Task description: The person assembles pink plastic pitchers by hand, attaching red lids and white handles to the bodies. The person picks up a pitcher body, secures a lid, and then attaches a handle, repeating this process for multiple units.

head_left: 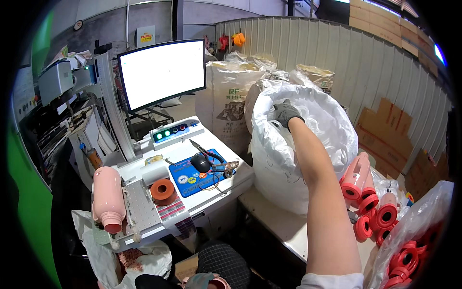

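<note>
We are reaching our grey-gloved right hand (286, 113), fingers curled shut, into the big white plastic sack (293, 159), likely fetching a part to lift clear.

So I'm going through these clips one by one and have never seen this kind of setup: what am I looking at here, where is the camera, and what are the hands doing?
This is one picture from a wide fisheye camera worn on a person's head, looking down at their work, which is why straight edges bend near the rim. There is no robot, only a person's two hands. The right hand, in a dark grey glove, reaches into a large white bag of pale parts; whether it grips anything I cannot tell. The left hand, also gloved, sits at the bottom edge against a small pink part. On the white workbench lie a blue mat with a black mouse and pliers, an orange ring and a pink bottle-shaped casing. Behind stands a monitor. On the right, pink and red casings are piled up.
</note>
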Demonstrator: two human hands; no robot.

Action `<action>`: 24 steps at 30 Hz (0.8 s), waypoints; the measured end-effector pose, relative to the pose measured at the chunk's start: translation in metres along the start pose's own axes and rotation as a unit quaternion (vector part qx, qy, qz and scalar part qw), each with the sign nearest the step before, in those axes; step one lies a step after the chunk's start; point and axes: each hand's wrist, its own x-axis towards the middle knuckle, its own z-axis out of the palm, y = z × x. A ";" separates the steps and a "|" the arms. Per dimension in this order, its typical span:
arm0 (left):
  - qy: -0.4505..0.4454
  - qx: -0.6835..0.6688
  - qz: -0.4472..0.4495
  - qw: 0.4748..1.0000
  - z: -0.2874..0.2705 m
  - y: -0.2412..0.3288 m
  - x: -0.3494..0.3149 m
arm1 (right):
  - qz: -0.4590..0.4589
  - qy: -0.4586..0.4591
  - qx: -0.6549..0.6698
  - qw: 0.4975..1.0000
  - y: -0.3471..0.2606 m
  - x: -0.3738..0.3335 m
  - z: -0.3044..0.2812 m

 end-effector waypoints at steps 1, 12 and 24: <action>0.006 0.003 0.003 1.000 0.001 0.001 -0.001 | -0.002 0.003 0.004 1.000 0.000 -0.011 -0.010; 0.119 0.063 0.043 0.990 0.017 0.005 -0.014 | 0.038 0.115 -0.036 0.992 0.010 -0.064 -0.089; -0.024 -0.010 0.011 1.000 -0.002 0.007 -0.011 | 0.065 0.246 -0.031 0.967 0.042 -0.086 -0.126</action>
